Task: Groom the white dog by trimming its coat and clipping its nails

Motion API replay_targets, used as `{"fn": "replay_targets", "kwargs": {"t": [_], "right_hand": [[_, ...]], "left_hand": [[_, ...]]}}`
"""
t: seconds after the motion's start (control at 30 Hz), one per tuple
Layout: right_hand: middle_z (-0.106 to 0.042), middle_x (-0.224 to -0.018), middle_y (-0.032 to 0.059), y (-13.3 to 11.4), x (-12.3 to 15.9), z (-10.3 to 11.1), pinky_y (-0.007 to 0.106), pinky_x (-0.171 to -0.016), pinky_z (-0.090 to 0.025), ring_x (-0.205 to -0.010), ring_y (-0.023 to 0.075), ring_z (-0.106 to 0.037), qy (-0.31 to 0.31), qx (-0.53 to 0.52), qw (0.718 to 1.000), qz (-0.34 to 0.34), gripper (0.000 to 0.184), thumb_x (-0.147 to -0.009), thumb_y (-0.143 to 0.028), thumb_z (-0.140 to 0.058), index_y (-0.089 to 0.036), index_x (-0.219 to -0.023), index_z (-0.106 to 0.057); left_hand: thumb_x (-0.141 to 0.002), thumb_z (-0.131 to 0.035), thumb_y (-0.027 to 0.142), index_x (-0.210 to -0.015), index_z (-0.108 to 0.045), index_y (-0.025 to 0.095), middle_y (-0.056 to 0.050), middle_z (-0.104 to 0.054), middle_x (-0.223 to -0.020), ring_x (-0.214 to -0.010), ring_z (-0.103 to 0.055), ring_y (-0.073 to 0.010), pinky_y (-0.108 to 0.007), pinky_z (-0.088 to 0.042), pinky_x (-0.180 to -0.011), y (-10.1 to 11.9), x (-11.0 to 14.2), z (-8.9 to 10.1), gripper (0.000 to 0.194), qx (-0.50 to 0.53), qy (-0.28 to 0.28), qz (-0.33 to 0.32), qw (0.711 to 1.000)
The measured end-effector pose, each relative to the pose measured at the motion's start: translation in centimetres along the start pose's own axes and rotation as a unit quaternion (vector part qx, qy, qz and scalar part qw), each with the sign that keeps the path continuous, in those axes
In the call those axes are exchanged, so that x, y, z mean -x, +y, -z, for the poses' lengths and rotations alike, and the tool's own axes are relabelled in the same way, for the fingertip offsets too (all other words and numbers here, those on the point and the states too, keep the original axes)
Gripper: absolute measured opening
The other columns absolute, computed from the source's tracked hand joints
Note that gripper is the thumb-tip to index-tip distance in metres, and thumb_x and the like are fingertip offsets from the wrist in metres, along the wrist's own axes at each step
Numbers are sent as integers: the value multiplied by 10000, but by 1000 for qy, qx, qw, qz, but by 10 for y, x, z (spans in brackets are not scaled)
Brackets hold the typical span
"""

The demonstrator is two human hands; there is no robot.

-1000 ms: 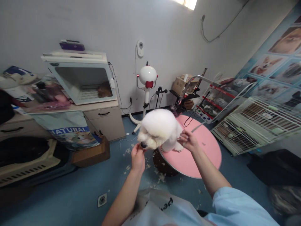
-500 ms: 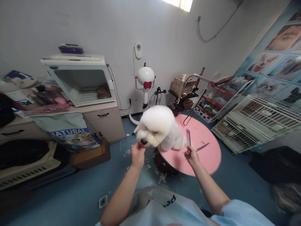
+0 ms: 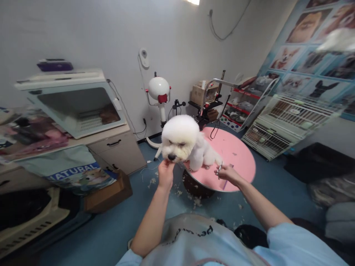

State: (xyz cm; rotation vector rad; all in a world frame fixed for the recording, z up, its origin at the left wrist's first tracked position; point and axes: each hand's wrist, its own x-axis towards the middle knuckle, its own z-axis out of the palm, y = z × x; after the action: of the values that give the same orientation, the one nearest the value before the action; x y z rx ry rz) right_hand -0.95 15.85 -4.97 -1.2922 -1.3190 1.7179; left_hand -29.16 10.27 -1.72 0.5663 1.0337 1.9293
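At nine o'clock on the round pink desk (image 3: 244,159), here's the white dog (image 3: 180,138), chin on the left hand (image 3: 165,173), fingers bunched narrow! Right hand (image 3: 227,173), toward six o'clock, has the scissors (image 3: 220,170), above a comb (image 3: 225,184) lying there.

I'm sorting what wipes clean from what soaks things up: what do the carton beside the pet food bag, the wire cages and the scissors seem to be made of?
Carton: likely cardboard, matt, judging by its plain brown sides.
Wire cages: probably coated metal wire, judging by the thin white bars; the pale green parts look like plastic.
Scissors: seemingly polished metal, given their silvery shine.
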Motion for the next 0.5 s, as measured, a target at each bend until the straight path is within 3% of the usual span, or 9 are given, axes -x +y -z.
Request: {"fn": "replay_targets", "kwargs": {"t": [0.13, 0.27, 0.37, 0.5], "right_hand": [[-683, -845, 35, -57, 13, -61, 275, -691, -523, -761, 151, -646, -3, 98, 989, 111, 313, -604, -185, -734, -156, -872, -573], [-667, -797, 17, -96, 17, -112, 291, -693, -514, -738, 155, -639, -13, 106, 985, 136, 294, -599, -194, -710, -157, -842, -548], [-656, -747, 8, -107, 13, -128, 262, -626, -488, -681, 142, -622, -13, 88, 988, 126, 268, -587, -173, -680, -161, -814, -536], [-644, -693, -15, -108, 10, -135, 235, -567, -466, -626, 127, -609, -17, 34, 994, 98, 308, -575, -174, -673, -171, -841, -518]], "left_hand": [[-546, -825, 374, -853, -675, 108, -71, -689, -906, -894, -625, -174, -279, -462, -873, -4, -4, 3, 433, -10, -22, 11, 1000], [-546, -828, 368, -856, -674, 112, -56, -689, -892, -865, -618, -152, -258, -459, -858, -4, -11, 8, 430, 1, -43, 22, 999], [-552, -825, 368, -875, -678, 125, -50, -689, -918, -896, -618, -157, -253, -455, -867, -3, -18, 14, 430, 11, -60, 25, 998], [-556, -823, 371, -843, -681, 131, -47, -689, -896, -891, -621, -158, -257, -458, -859, -3, -25, 20, 399, 17, -82, 35, 996]]}}
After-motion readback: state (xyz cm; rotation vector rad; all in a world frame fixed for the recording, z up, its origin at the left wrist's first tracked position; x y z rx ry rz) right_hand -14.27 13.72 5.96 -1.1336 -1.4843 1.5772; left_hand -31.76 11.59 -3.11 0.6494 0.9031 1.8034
